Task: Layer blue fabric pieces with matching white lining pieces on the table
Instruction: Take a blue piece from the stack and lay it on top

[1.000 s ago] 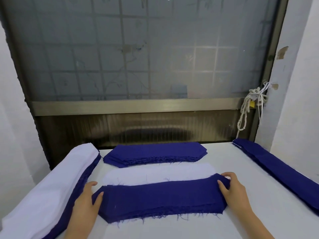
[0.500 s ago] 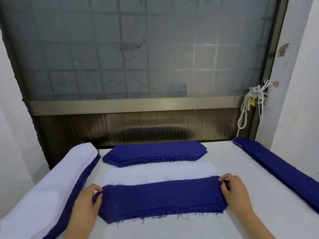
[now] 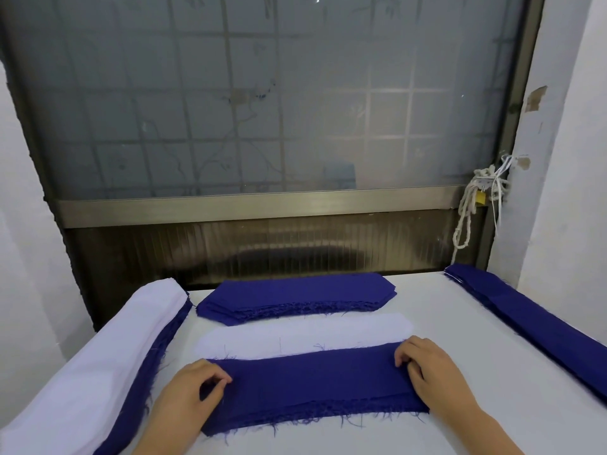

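Since it seems the top piece is to be peeled off and laid on its white partner, the near blue stack (image 3: pixel 312 385) is held at both ends. The left hand (image 3: pixel 187 389) is set on the left end, its fingers (image 3: pixel 215 377) curled in and pinched on the cloth. The right hand (image 3: pixel 430 372) is set on the right end, fingers curled tight over the edge. Both wrists are kept low over the desk (image 3: pixel 476 425). Just behind the stack and touching it, one white lining piece (image 3: pixel 302 333) is laid flat, likely waiting to be covered. Farther back, a second blue stack (image 3: pixel 295 295) is kept. A white pile (image 3: pixel 98 356) is seen along the left, a long blue pile (image 3: pixel 525 320) along the right.
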`<action>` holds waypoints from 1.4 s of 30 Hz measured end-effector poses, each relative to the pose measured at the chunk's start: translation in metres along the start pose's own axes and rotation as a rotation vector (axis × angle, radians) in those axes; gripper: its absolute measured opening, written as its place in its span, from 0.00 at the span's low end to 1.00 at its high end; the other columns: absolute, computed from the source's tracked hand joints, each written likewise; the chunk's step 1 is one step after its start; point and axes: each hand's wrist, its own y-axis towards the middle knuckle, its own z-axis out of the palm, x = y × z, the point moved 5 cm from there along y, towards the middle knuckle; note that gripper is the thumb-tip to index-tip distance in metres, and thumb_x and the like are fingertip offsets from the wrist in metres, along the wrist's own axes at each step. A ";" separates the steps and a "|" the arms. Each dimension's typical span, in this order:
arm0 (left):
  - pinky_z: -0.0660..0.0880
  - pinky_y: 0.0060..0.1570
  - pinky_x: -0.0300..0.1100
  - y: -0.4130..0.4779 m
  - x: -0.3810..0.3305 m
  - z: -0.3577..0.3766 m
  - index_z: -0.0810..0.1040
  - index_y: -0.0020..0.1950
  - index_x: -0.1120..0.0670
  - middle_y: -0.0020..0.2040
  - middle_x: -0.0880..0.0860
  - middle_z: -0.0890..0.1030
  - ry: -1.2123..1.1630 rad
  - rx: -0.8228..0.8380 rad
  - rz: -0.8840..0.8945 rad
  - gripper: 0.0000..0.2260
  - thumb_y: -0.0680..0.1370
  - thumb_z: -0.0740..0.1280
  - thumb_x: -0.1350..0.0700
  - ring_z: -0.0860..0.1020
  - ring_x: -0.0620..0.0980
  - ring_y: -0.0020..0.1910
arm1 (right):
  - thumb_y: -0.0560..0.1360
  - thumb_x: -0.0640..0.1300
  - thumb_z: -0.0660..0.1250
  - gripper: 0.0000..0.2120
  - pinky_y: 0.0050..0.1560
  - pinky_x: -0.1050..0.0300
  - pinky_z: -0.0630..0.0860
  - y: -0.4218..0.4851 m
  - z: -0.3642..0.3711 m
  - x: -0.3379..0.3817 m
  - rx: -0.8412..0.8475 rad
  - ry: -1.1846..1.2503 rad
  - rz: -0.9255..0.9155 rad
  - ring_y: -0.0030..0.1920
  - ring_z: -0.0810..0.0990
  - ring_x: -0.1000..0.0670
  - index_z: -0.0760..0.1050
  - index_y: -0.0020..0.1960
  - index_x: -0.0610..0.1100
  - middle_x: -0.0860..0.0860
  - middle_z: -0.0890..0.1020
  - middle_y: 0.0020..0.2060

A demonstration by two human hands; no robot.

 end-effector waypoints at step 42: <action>0.72 0.49 0.33 0.231 -0.020 0.121 0.70 0.68 0.42 0.57 0.41 0.79 0.213 -0.247 -0.106 0.18 0.80 0.57 0.39 0.76 0.38 0.53 | 0.81 0.55 0.56 0.16 0.54 0.58 0.72 0.223 0.143 0.066 0.016 -0.077 0.068 0.58 0.73 0.51 0.66 0.67 0.53 0.53 0.76 0.60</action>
